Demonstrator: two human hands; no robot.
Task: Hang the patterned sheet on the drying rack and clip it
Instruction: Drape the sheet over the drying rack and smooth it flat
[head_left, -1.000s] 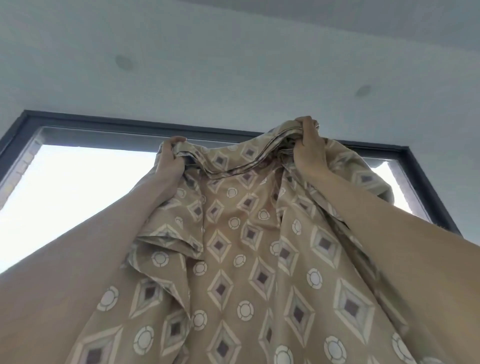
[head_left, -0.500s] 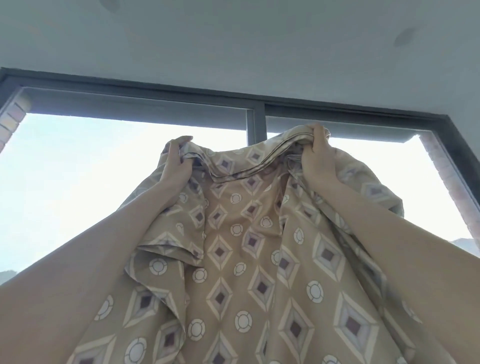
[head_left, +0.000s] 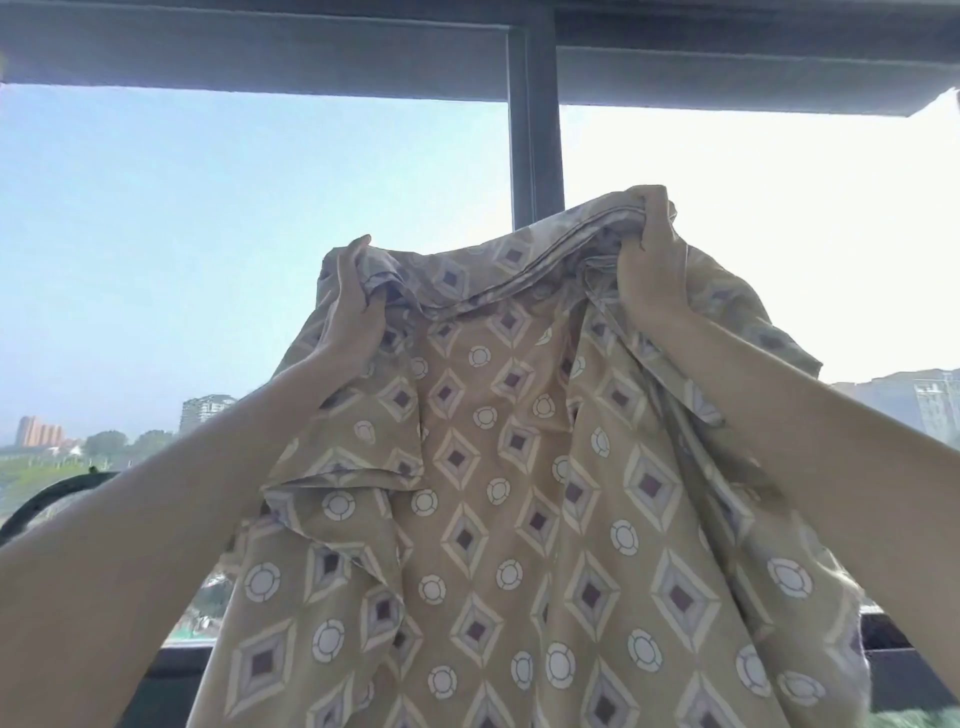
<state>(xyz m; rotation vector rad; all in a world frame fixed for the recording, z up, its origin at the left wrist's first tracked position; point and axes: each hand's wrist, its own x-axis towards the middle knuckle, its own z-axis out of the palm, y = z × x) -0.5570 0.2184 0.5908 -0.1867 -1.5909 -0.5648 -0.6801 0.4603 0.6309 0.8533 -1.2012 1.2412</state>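
Overhead, both arms are raised toward a window, and the patterned sheet (head_left: 498, 467) is held up between the hands, in front of the window frame (head_left: 535, 130). No drying rack or clip can be made out in this view; a dark curved object (head_left: 47, 501) at lower left, partly hidden behind the left forearm, is too cut off to identify. The sheet's lower part runs off the bottom edge, so its full extent cannot be told. The left hand (head_left: 350, 306) has its fingers curled shut over a bunched fold at the sheet's upper left corner. The right hand (head_left: 649, 260), higher, is clenched on the gathered top hem at upper right, fingertips buried in the cloth. Between the hands the hem sags in a shallow curve, showing a narrow stitched border. The fabric is thin, tan, and printed with nested diamonds having dark centres, alternating with small white rings; it hangs in loose vertical folds, with one flap doubled over at left centre. Part of the sheet falls behind the right forearm and is hidden there. Beyond the glass, hazy sky and distant buildings (head_left: 914, 400) appear, the right side overexposed.
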